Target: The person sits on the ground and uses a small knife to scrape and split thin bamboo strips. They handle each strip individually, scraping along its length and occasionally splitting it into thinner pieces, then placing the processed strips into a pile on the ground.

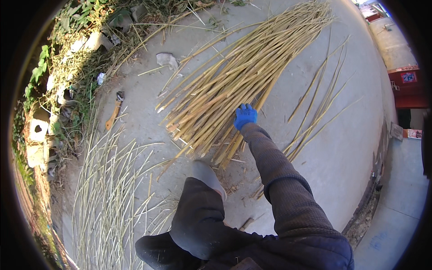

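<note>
My right hand (245, 116), in a blue glove, reaches out to the right edge of a big bundle of long dry stalks (238, 81) on the ground. Its fingers are curled over stalks at that edge; how many they hold is hidden. The bundle fans out toward me, with its cut ends nearest my shoe (208, 176). My left hand is out of sight.
Thin pale stalks (112, 193) lie spread at the near left. A few loose stalks (315, 112) rest to the right. A wooden-handled tool (115, 110) lies left of the bundle. Plants and rubble (90, 45) line the far left edge.
</note>
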Demonstrator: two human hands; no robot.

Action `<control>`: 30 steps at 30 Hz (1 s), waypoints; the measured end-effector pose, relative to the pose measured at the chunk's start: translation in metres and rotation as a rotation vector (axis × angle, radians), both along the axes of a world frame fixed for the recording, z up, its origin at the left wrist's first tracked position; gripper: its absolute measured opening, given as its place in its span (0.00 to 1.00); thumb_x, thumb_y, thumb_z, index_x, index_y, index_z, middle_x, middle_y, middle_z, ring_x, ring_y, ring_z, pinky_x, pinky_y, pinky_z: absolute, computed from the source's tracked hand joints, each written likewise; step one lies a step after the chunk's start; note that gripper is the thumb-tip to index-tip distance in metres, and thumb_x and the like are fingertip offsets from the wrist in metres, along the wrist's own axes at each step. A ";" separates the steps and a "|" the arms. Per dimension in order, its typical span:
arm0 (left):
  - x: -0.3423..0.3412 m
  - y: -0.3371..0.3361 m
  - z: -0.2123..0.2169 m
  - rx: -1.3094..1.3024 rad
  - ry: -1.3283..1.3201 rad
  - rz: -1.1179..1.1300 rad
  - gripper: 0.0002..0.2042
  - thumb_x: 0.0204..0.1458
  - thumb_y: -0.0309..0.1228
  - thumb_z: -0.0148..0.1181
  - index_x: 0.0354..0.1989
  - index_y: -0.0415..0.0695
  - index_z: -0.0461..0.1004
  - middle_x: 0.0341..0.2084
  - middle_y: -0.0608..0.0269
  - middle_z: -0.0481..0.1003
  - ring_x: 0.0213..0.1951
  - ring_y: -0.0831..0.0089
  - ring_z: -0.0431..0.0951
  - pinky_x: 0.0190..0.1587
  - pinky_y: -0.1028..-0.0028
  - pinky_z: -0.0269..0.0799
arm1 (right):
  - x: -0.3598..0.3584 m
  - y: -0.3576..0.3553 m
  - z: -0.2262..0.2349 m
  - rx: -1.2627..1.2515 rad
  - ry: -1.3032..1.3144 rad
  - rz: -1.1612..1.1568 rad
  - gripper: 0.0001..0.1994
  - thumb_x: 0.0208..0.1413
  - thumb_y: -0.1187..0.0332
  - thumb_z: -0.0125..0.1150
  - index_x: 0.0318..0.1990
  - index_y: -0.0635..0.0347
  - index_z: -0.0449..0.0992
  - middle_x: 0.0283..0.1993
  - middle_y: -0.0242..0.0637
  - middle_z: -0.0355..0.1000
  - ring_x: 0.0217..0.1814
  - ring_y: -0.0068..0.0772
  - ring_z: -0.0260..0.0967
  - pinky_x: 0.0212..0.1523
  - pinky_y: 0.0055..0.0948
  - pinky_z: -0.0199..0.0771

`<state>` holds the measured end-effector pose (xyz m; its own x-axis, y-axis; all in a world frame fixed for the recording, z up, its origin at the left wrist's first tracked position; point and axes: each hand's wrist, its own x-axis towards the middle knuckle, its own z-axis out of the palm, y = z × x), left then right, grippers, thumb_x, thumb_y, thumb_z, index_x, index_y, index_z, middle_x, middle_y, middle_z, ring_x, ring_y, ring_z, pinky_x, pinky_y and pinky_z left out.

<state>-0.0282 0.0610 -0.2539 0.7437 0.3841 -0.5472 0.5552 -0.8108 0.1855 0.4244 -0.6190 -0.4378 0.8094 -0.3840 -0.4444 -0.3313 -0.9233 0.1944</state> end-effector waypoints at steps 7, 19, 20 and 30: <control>0.009 -0.003 0.002 0.000 0.020 -0.003 0.27 0.41 0.46 0.66 0.48 0.45 0.69 0.21 0.63 0.71 0.25 0.62 0.75 0.49 0.53 0.74 | 0.007 -0.009 -0.014 0.002 -0.004 -0.012 0.35 0.54 0.48 0.61 0.68 0.50 0.63 0.75 0.38 0.52 0.77 0.43 0.49 0.68 0.45 0.58; 0.021 -0.002 0.004 -0.008 0.033 -0.011 0.26 0.39 0.45 0.66 0.45 0.46 0.68 0.21 0.63 0.70 0.24 0.62 0.74 0.52 0.51 0.72 | 0.034 -0.010 -0.003 -0.234 0.223 -0.058 0.24 0.59 0.57 0.61 0.61 0.51 0.71 0.66 0.34 0.63 0.71 0.37 0.54 0.66 0.43 0.58; 0.022 -0.002 0.004 -0.009 0.034 -0.013 0.26 0.38 0.45 0.66 0.45 0.46 0.68 0.21 0.63 0.70 0.24 0.62 0.74 0.52 0.51 0.72 | 0.029 -0.011 -0.006 -0.243 0.204 -0.041 0.23 0.59 0.58 0.60 0.61 0.51 0.71 0.66 0.34 0.63 0.71 0.36 0.54 0.66 0.43 0.57; 0.030 0.004 0.003 -0.028 0.013 -0.037 0.25 0.37 0.45 0.66 0.43 0.46 0.68 0.20 0.63 0.70 0.24 0.62 0.73 0.54 0.50 0.71 | 0.003 -0.029 -0.008 -0.347 0.395 0.612 0.24 0.58 0.53 0.60 0.62 0.41 0.71 0.65 0.27 0.66 0.68 0.34 0.59 0.68 0.42 0.54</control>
